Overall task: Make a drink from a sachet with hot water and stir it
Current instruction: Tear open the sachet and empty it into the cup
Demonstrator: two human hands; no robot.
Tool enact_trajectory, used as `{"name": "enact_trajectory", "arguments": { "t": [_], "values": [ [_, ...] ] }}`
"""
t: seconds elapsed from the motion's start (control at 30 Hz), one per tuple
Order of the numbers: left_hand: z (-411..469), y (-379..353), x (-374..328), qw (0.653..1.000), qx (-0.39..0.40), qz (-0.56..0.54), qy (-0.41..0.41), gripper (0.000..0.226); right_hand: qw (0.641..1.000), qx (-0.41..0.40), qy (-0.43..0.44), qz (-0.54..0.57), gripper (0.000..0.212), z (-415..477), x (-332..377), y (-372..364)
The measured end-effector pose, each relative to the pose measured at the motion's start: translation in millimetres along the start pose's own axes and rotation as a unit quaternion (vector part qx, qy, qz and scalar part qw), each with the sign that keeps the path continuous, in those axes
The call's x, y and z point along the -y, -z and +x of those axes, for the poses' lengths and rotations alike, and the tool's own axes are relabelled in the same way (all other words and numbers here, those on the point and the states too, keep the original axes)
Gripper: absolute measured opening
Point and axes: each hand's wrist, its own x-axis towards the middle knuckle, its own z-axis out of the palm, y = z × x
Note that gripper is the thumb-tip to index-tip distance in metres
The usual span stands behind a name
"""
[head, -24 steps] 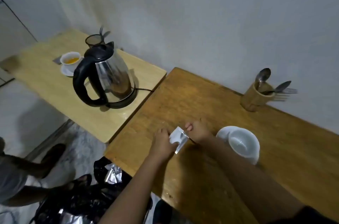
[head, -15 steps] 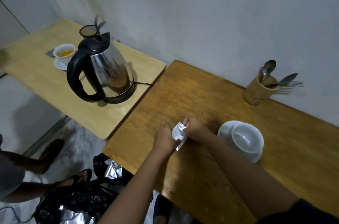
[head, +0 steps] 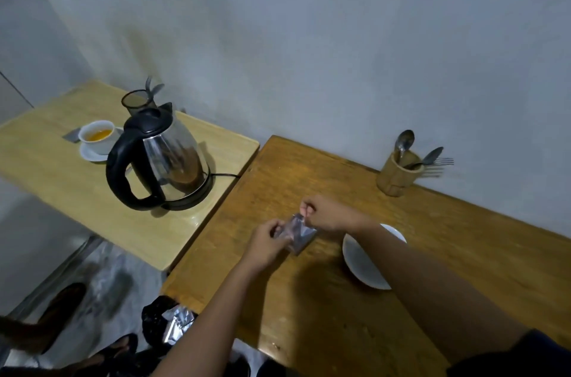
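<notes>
- Left hand (head: 268, 241) grips the sachet (head: 299, 233) to steady it.
- Right hand (head: 327, 213) pinches its top corner, likely for tearing it open.
- Saucer (head: 360, 265) waits just beside.

No lettering, brand, number or sign is showing legibly anywhere; the silver sachet (head: 298, 233) is facing the camera too blurred to read, and the kettle (head: 160, 160) is displaying no readable marking.
</notes>
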Motion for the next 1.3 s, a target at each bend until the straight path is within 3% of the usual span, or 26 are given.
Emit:
{"name": "enact_trajectory", "arguments": {
  "t": [0.33,0.47,0.67,0.83,1.03,1.3],
  "values": [
    [0,2,-97,0.988,0.040,-0.063,-0.133,0.008,0.983,-0.100,0.077,-0.132,0.008,-59,41,97],
    [0,-7,-125,0.978,0.026,-0.082,-0.192,0.019,0.974,-0.164,0.084,-0.131,0.009,-76,50,120],
    [3,-24,-148,0.972,-0.004,-0.145,-0.184,0.009,0.961,-0.207,0.076,-0.165,0.015,-96,57,140],
    [3,-34,-158,0.971,0.000,-0.147,-0.188,0.023,0.961,-0.215,0.053,-0.166,0.019,-104,56,146],
    [7,-33,-165,0.970,0.021,-0.180,-0.162,0.010,0.965,-0.210,0.053,-0.150,0.007,-113,59,152],
    [5,-29,-174,0.957,0.011,-0.227,-0.179,0.012,0.957,-0.249,0.053,-0.136,0.005,-111,68,155]
  ]
}}
